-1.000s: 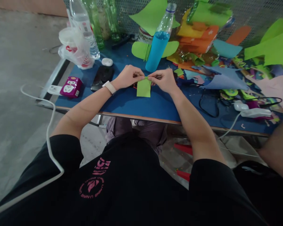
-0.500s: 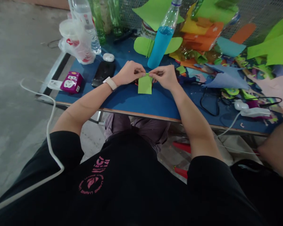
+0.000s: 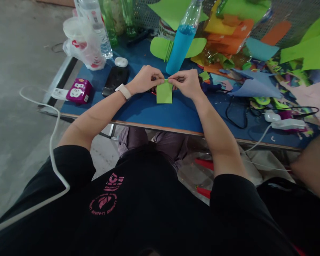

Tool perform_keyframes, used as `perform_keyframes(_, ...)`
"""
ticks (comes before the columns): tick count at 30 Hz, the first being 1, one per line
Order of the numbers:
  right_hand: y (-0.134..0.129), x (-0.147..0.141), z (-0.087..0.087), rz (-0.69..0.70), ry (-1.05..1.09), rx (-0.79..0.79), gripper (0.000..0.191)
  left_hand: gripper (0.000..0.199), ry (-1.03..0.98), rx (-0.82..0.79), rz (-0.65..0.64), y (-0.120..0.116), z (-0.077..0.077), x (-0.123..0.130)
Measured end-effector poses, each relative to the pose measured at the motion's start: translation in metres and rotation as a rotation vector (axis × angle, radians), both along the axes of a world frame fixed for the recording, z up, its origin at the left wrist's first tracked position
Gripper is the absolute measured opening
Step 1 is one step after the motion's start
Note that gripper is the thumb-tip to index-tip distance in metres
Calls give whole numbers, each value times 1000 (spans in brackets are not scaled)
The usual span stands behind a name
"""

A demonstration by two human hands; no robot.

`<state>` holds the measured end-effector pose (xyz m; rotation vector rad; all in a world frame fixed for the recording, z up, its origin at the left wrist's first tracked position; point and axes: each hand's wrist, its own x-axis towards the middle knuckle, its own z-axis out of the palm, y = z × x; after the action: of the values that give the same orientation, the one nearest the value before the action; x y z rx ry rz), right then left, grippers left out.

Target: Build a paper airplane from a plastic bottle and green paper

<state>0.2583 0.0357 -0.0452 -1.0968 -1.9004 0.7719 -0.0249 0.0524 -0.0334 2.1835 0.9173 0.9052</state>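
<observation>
A small green paper piece (image 3: pixel 164 93) hangs between my hands, with a narrow fold along its top edge. My left hand (image 3: pixel 147 79) pinches the top left corner between thumb and fingers. At the top right corner my right hand (image 3: pixel 186 82) pinches the same edge. Something red lies partly hidden behind the paper, too covered to name. Just beyond my hands stands a clear bottle of blue liquid (image 3: pixel 181 44), tilted in the view. Green rounded paper shapes with a pleated middle (image 3: pixel 161 49) sit behind the bottle.
To the left are a black phone (image 3: pixel 115 80), a white earbud case (image 3: pixel 121 62), a purple power socket (image 3: pixel 79 91) and a bagged cup (image 3: pixel 82 44). Paper scraps (image 3: pixel 253 83) and cables (image 3: pixel 288 123) cover the right side. Another person's arm (image 3: pixel 313 165) is at far right.
Both hands keep their pinch on the green paper, which hangs almost the same. The whole view has shifted slightly, with the table appearing a little higher.
</observation>
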Motion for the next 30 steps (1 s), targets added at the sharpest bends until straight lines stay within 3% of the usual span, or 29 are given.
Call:
perform_keyframes(9, -2, 4, 0, 24, 5, 19, 69, 40, 26, 43, -4, 3, -3, 0)
perform_keyframes(18, -5, 2, 1, 27, 33, 21, 46, 38, 16, 30, -20, -1, 0, 2)
perform_keyframes(24, -5, 3, -2, 28, 12, 41, 50, 39, 2, 31, -24, -3, -3, 2)
perform_keyframes(30, -14, -1, 6, 1, 10, 19, 47, 33, 14, 46, -26, -4, -4, 1)
